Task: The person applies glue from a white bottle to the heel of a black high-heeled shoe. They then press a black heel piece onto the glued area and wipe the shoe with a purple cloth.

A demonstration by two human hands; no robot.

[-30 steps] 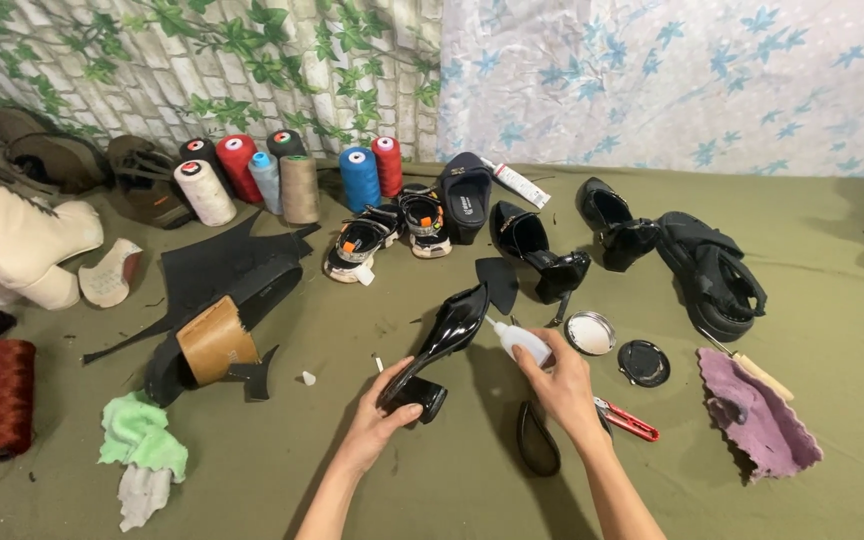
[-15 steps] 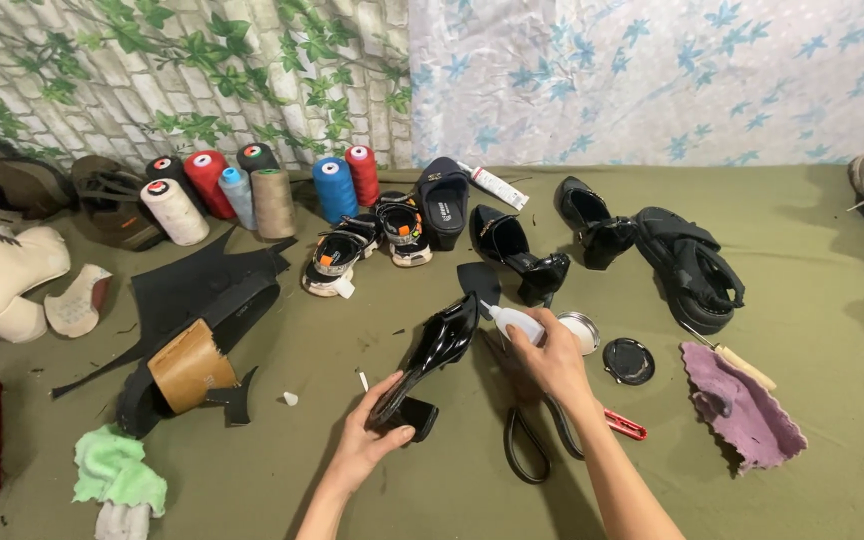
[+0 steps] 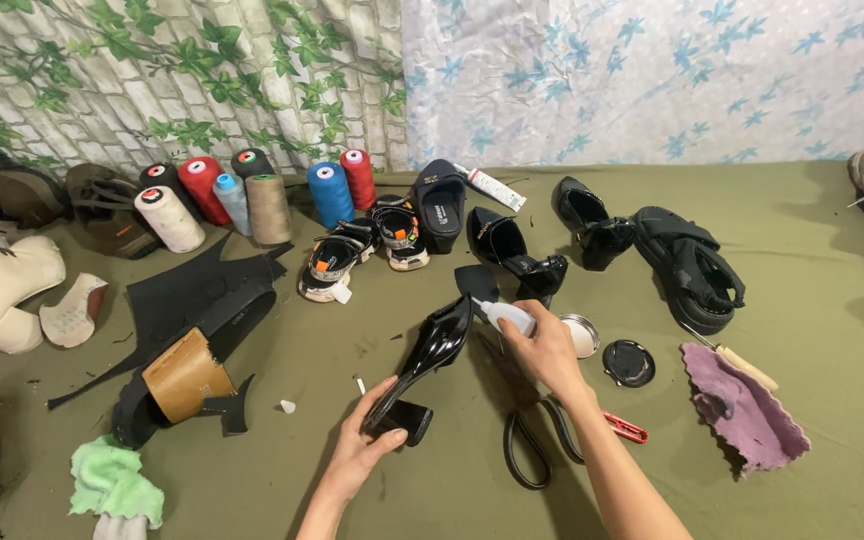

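Olive cloth floor fills the frame; at lower centre our left hand [image 3: 362, 450] grips the black heeled shoe [image 3: 430, 355] by its heel, while our right hand [image 3: 544, 350] clasps a white glue bottle [image 3: 505, 315] touching it.

Olive-green cloth [image 3: 832, 250] covering the whole working surface, creased in places and flecked with small scraps. Far beyond the grip, to its left, a backdrop printed as pale brickwork with trailing green ivy [image 3: 152, 70]; far beyond it, to its right, a white sheet patterned with blue leaves [image 3: 652, 80]. Light soft and even, casting only faint shadows
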